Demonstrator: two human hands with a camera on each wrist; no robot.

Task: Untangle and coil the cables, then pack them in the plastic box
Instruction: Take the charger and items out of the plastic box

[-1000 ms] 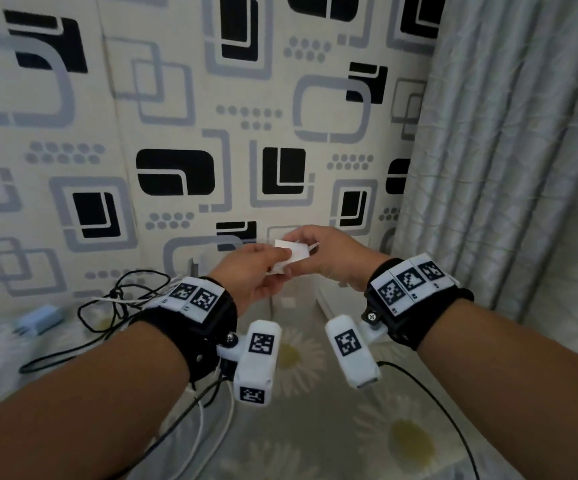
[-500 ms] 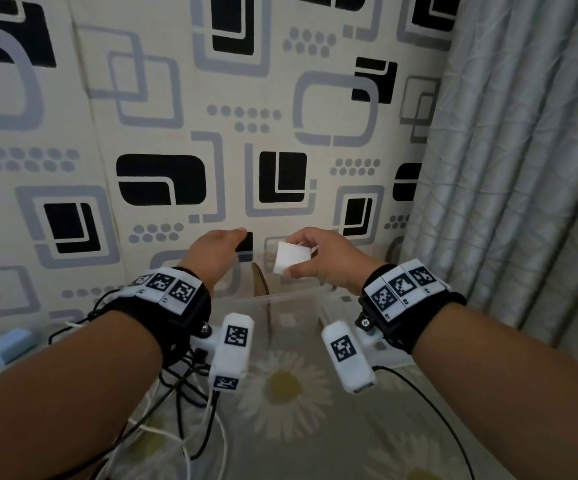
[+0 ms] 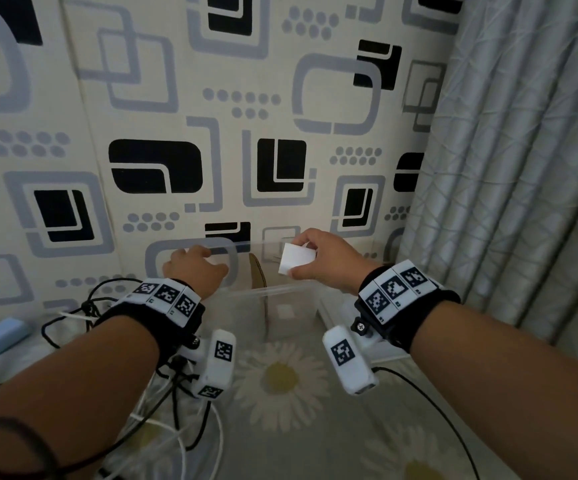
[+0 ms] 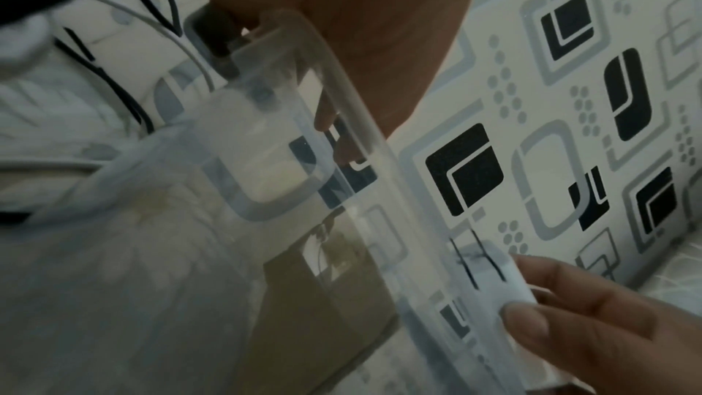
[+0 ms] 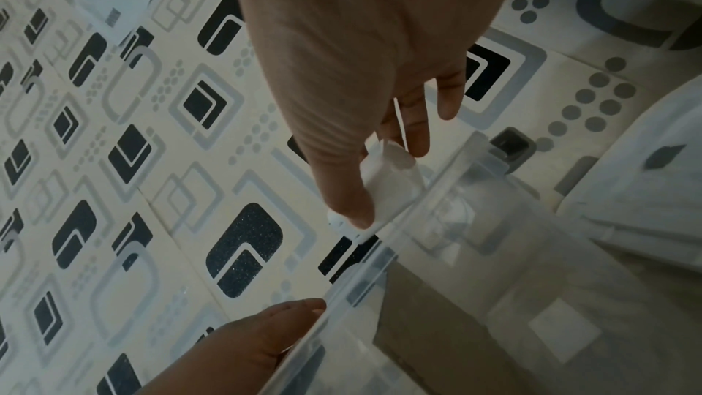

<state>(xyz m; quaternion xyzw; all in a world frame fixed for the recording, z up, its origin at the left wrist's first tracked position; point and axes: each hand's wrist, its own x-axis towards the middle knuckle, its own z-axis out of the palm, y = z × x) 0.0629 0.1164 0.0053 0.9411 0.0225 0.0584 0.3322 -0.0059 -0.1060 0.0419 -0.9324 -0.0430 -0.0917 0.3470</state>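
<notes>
In the head view a clear plastic box point(image 3: 280, 291) stands against the patterned wall. My left hand point(image 3: 192, 268) grips its far left rim; the left wrist view shows the fingers point(image 4: 326, 113) curled over the rim point(image 4: 361, 131) into the box. Over the box's far right side, my right hand point(image 3: 318, 259) pinches a white charger block point(image 3: 297, 259) with its prongs toward the wall. The right wrist view shows the thumb on this block point(image 5: 387, 182), just above the rim point(image 5: 418, 221). A tangle of black and white cables point(image 3: 73, 306) lies left of the box, partly under my left forearm.
A brown cardboard piece point(image 3: 258, 275) stands inside the box. A pale blue adapter point(image 3: 0, 336) lies at the far left on the daisy-print cloth point(image 3: 280, 379). A white object point(image 3: 336, 313) sits beside the box's right side, and a grey curtain point(image 3: 505, 168) hangs at the right.
My left hand let go of the charger block, moved left and took the box's rim. My right hand kept the block and now holds it alone over the box.
</notes>
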